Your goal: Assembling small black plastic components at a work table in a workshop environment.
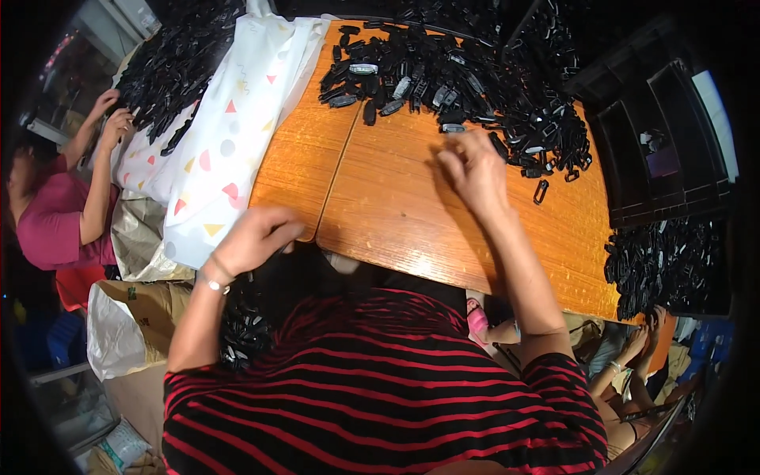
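Over the wooden table, my right hand (pixel 479 170) is at the near edge of a large heap of small oblong black plastic pieces (pixel 412 59). Its fingers are loosely bent and the thumb stands apart, with nothing visible between them. A piece with a shiny grey face (pixel 451 128) lies by the fingertips. My left hand (pixel 257 237), a bracelet at its wrist, hovers by the table's front left corner. Motion smears its curled fingers, and a small dark shape shows under them that I cannot make out. One black oblong frame (pixel 541 191) lies apart from the heap.
A white patterned cloth (pixel 226 134) drapes along the table's left side. Beyond it, another person's hands (pixel 117 123) work at a second black heap. More pieces fill a spot at the right (pixel 665 265), below a black crate (pixel 657 150). An open sack (pixel 138 324) stands lower left.
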`<state>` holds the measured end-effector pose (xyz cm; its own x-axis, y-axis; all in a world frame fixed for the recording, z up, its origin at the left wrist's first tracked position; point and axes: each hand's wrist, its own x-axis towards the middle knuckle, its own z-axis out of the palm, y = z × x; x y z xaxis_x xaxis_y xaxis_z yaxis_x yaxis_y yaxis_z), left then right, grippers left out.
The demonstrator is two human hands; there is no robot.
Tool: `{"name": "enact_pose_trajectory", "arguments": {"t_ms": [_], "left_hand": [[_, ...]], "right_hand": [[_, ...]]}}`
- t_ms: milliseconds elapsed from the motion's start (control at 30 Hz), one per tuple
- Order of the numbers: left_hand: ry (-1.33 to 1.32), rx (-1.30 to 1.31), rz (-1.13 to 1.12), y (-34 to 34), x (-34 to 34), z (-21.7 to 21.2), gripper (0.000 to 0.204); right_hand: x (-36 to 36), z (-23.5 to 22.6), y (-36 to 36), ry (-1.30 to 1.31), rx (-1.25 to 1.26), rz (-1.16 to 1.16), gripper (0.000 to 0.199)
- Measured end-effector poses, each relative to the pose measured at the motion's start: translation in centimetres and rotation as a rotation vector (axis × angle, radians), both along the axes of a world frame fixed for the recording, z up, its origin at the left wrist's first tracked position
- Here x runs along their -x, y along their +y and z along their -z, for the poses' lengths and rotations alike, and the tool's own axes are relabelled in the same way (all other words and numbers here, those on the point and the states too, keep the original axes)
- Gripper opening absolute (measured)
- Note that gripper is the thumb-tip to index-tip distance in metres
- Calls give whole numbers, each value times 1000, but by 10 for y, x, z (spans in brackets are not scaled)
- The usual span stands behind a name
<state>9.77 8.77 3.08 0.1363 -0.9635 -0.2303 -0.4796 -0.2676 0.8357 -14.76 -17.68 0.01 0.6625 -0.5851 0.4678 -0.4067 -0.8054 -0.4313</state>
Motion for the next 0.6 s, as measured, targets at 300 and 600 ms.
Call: {"name": "enact_pose_trajectory", "arguments": {"t_ms": [300, 600], "left_hand": [[5, -198, -49, 21, -15, -14, 16], [-576, 502, -194, -162, -49, 52, 45]], "right_hand": [[-16, 6, -29, 282, 177, 140, 24], [-10, -3, 0, 66, -53, -46, 21]]}}
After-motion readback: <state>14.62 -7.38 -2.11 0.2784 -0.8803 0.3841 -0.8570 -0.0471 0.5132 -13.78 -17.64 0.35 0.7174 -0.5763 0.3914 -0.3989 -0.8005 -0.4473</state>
